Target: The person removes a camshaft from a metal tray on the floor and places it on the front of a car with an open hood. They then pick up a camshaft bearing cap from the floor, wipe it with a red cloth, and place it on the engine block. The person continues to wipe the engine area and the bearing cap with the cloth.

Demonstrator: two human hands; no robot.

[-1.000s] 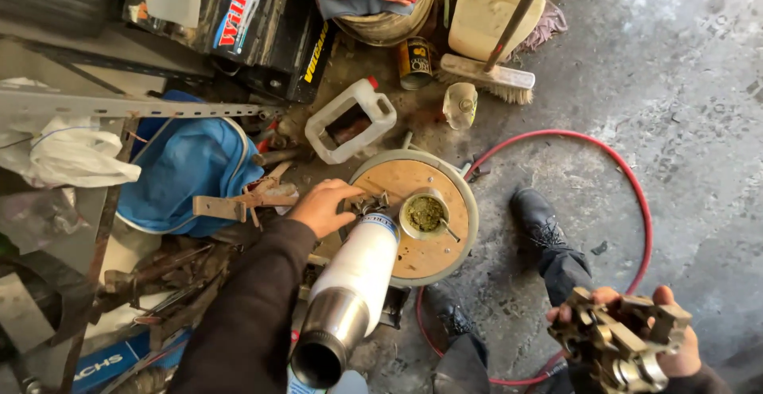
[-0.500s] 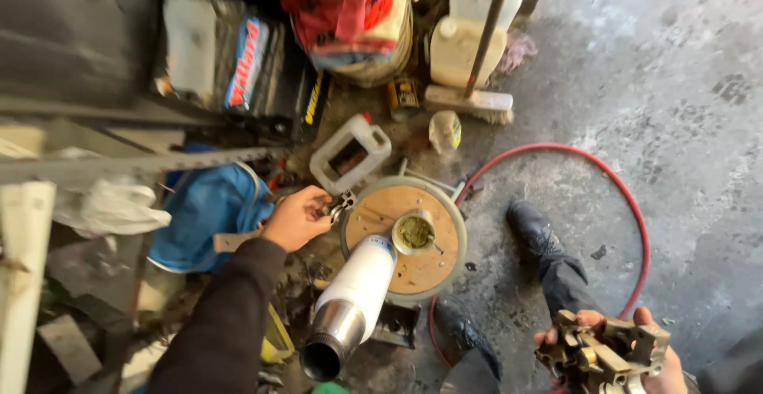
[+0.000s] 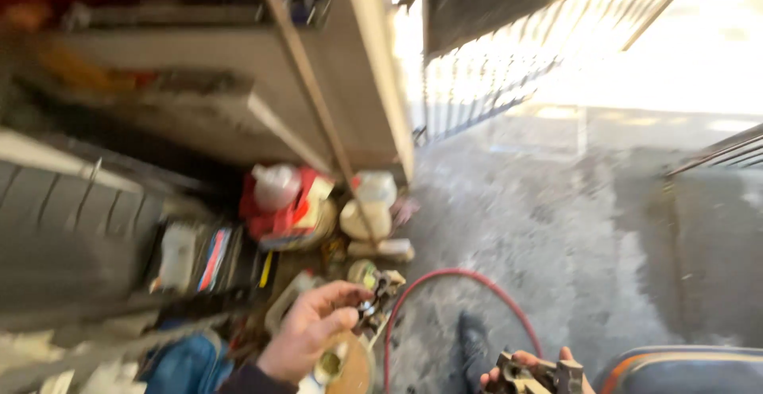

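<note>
1. Metal glints in the left hand: its fingers now pinch a small dark cluster of parts, lifted clear of the round wooden disc it was reaching onto half a second ago.
2. The right hand stays closed around a blocky metal assembly at the lower edge, beside a dark shoe.
3. The view has swung upward, blurred; a red hose curves over the concrete floor, and the gate shows.
4. Judging by this, the pick-up looks finished.
</note>
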